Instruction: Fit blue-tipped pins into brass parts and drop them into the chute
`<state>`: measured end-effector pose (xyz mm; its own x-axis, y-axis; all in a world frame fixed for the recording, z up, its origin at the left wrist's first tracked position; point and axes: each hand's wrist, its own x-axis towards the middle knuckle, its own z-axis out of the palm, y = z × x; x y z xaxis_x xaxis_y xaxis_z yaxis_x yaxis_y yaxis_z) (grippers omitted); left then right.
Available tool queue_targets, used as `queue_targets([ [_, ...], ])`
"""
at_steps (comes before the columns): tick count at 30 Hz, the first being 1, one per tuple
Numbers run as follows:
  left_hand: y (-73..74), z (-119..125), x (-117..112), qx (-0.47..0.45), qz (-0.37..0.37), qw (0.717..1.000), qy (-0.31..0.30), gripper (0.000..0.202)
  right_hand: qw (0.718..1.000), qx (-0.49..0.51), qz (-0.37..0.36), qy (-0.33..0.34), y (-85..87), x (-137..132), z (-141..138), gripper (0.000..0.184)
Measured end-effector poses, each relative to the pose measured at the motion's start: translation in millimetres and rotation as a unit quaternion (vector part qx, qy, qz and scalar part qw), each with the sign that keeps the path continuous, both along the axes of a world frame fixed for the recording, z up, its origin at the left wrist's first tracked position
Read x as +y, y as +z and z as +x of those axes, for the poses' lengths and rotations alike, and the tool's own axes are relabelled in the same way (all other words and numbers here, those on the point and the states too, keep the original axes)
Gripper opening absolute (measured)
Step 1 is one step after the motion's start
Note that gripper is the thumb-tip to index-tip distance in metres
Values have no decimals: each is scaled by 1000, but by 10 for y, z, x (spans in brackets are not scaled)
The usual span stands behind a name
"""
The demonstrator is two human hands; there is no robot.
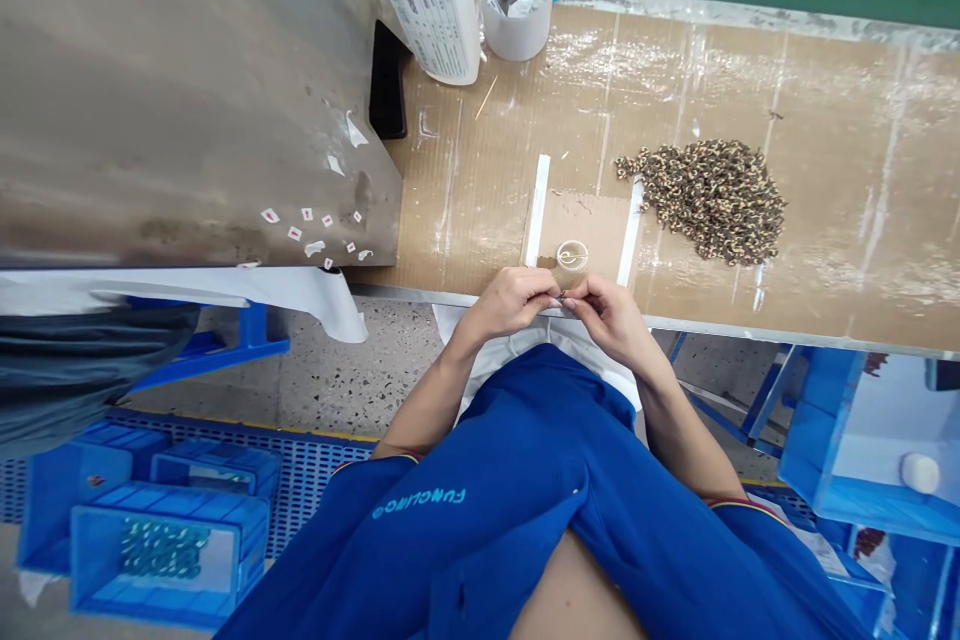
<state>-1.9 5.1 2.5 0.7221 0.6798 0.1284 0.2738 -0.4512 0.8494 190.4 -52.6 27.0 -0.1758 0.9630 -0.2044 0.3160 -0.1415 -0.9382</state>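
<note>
Brown cardboard covers the bench (pixel 840 110); we work at its near edge. Our left hand (pixel 508 305) and right hand (pixel 609 316) are closed together, their fingertips pinching a small metallic piece (pixel 561 297), too small to identify. Just ahead, a transparent ring (pixel 571 256) lies on a tan patch (pixel 581 230) beside a white tape strip (pixel 537 210). A heap of small beaded parts (pixel 709 200) sits rightward, with room toward the bench's right end; a plastic cup (pixel 516 0) stands by the far edge.
</note>
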Motion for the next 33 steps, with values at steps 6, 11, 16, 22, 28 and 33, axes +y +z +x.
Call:
queue_targets([
  [6,7,22,-27,8,-9,999,33,23,996,-33,64,-60,-114,-64,-109,17],
  [11,-27,32,-52,-21,4,999,42,24,993,7,75,-92,-188,-99,-139,21],
  [16,-36,35,-45,-52,0,998,45,21,994,71,10,-78,-170,-65,-46,22],
  [22,-7,27,-39,-54,-29,997,54,18,988,113,-17,-104,-194,-60,-27,34],
  [28,-3,43,-28,-72,-27,995,69,20,985,116,-21,-127,-209,-68,-50,37],
  [33,-8,68,-34,-56,-39,995,77,22,989,98,-16,-112,-187,-45,-70,31],
])
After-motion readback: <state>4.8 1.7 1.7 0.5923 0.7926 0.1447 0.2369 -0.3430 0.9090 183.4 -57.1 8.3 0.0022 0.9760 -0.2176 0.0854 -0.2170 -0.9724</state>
